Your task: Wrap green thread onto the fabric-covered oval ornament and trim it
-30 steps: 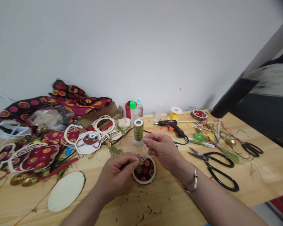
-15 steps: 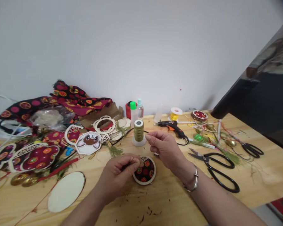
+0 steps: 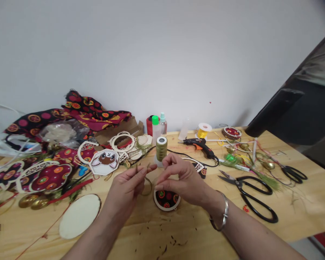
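Both hands pinched narrow: left hand [image 3: 126, 189] and right hand [image 3: 185, 180] each grip thin olive-green thread [image 3: 150, 188], slack loop between them. Judged midway: loop formed, not drawn tight. Below right fingertips, small round wooden-framed ornament with red-black fabric [image 3: 166, 199] flat on tabletop [image 3: 300, 206], partly covered. Behind hands, olive thread spool [image 3: 161, 148] upright.

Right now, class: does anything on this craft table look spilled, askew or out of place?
Yes. Dark clippings litter the table near its front edge, and the big scissors lie open, blades bare, right of the right hand, which pinches thread with the left hand.
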`<control>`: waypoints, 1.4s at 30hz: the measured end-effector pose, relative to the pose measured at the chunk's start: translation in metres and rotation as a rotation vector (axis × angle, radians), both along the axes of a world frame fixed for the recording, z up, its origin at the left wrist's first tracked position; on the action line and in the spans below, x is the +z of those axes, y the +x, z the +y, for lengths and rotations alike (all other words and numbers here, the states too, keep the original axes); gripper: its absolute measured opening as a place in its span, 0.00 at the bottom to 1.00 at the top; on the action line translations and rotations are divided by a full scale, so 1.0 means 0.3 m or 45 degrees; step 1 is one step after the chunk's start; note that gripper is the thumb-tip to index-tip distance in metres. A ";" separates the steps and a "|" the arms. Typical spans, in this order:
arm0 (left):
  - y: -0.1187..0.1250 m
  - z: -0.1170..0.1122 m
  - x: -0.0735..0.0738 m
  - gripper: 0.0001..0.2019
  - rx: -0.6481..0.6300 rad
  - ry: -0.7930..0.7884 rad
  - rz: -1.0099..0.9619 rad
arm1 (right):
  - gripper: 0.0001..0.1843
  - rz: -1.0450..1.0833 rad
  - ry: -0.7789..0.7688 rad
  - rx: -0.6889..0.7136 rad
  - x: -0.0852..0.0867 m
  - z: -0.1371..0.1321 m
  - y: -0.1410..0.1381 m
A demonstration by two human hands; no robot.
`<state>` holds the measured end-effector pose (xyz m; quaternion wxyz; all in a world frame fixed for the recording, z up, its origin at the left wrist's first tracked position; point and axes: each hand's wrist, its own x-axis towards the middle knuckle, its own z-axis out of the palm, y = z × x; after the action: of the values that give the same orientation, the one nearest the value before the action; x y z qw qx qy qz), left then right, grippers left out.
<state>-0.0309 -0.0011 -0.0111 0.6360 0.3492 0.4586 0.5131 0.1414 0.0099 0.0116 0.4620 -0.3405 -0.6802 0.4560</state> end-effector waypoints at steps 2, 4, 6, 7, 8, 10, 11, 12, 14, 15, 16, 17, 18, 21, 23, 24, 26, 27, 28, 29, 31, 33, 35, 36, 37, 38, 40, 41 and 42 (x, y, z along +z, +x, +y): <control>0.006 -0.004 -0.003 0.09 -0.044 -0.048 -0.042 | 0.05 -0.040 0.069 0.019 -0.011 -0.012 -0.012; 0.014 -0.010 -0.004 0.09 -0.075 -0.074 -0.061 | 0.05 -0.024 0.099 -0.038 -0.026 -0.016 -0.022; 0.023 -0.015 -0.002 0.08 -0.082 -0.086 -0.077 | 0.06 0.007 0.096 -0.106 -0.040 -0.013 -0.028; 0.026 -0.017 -0.001 0.09 -0.080 -0.091 -0.080 | 0.06 0.021 0.085 -0.136 -0.045 -0.011 -0.031; 0.030 -0.018 0.001 0.10 -0.075 -0.094 -0.078 | 0.07 0.030 0.072 -0.165 -0.049 -0.008 -0.033; 0.033 -0.019 0.005 0.11 -0.072 -0.091 -0.057 | 0.07 0.027 0.037 -0.210 -0.053 -0.005 -0.035; 0.034 -0.019 0.007 0.12 -0.077 -0.085 -0.040 | 0.07 0.022 0.020 -0.228 -0.054 -0.004 -0.036; 0.034 -0.019 0.008 0.12 -0.082 -0.077 -0.024 | 0.07 0.013 0.003 -0.243 -0.055 -0.004 -0.036; 0.033 -0.020 0.011 0.11 -0.091 -0.062 -0.004 | 0.06 -0.003 -0.024 -0.259 -0.058 -0.003 -0.035; 0.032 -0.020 0.011 0.11 -0.092 -0.057 0.002 | 0.05 -0.005 -0.032 -0.261 -0.059 -0.003 -0.035; 0.031 -0.020 0.011 0.10 -0.092 -0.054 0.006 | 0.05 -0.001 -0.040 -0.264 -0.061 -0.002 -0.034; 0.031 -0.020 0.011 0.10 -0.094 -0.051 0.008 | 0.06 0.005 -0.048 -0.266 -0.063 -0.001 -0.034; 0.031 -0.019 0.011 0.10 -0.097 -0.048 0.012 | 0.06 0.014 -0.057 -0.268 -0.064 0.000 -0.034; 0.031 -0.020 0.009 0.10 -0.113 -0.032 0.036 | 0.04 0.037 -0.082 -0.272 -0.066 0.005 -0.034; 0.031 -0.021 0.009 0.11 -0.118 -0.029 0.059 | 0.03 0.055 -0.092 -0.271 -0.067 0.008 -0.035; 0.031 -0.022 0.009 0.11 -0.119 -0.031 0.066 | 0.03 0.065 -0.099 -0.269 -0.067 0.009 -0.036; 0.030 -0.023 0.008 0.11 -0.117 -0.037 0.067 | 0.03 0.088 -0.118 -0.263 -0.065 0.010 -0.036; 0.029 -0.024 0.008 0.11 -0.118 -0.037 0.065 | 0.02 0.098 -0.127 -0.260 -0.063 0.010 -0.036; 0.028 -0.024 0.008 0.10 -0.120 -0.034 0.063 | 0.02 0.103 -0.136 -0.261 -0.061 0.010 -0.036; 0.028 -0.024 0.007 0.10 -0.124 -0.030 0.062 | 0.02 0.103 -0.142 -0.263 -0.059 0.010 -0.036; 0.027 -0.024 0.005 0.10 -0.134 -0.020 0.075 | 0.02 0.104 -0.151 -0.272 -0.053 0.009 -0.036; 0.026 -0.024 0.001 0.10 -0.147 -0.001 0.099 | 0.02 0.101 -0.161 -0.278 -0.049 0.008 -0.035; 0.024 -0.024 -0.002 0.10 -0.158 0.013 0.127 | 0.02 0.096 -0.168 -0.279 -0.048 0.009 -0.035; 0.023 -0.024 -0.004 0.10 -0.162 0.022 0.139 | 0.02 0.092 -0.171 -0.279 -0.049 0.010 -0.035; 0.023 -0.024 -0.005 0.10 -0.165 0.029 0.148 | 0.03 0.088 -0.171 -0.277 -0.050 0.010 -0.035; 0.023 -0.024 -0.006 0.10 -0.168 0.036 0.158 | 0.02 0.090 -0.171 -0.277 -0.052 0.011 -0.034; 0.023 -0.023 -0.006 0.10 -0.179 0.049 0.171 | 0.02 0.100 -0.178 -0.273 -0.054 0.013 -0.034; 0.023 -0.023 -0.006 0.10 -0.183 0.053 0.172 | 0.02 0.105 -0.182 -0.268 -0.054 0.014 -0.034; 0.023 -0.023 -0.006 0.10 -0.187 0.054 0.172 | 0.02 0.107 -0.183 -0.261 -0.054 0.014 -0.033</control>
<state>-0.0240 -0.0079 -0.0129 0.6320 0.4292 0.4625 0.4500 0.1314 0.0141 -0.0046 0.5086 -0.4209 -0.5874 0.4681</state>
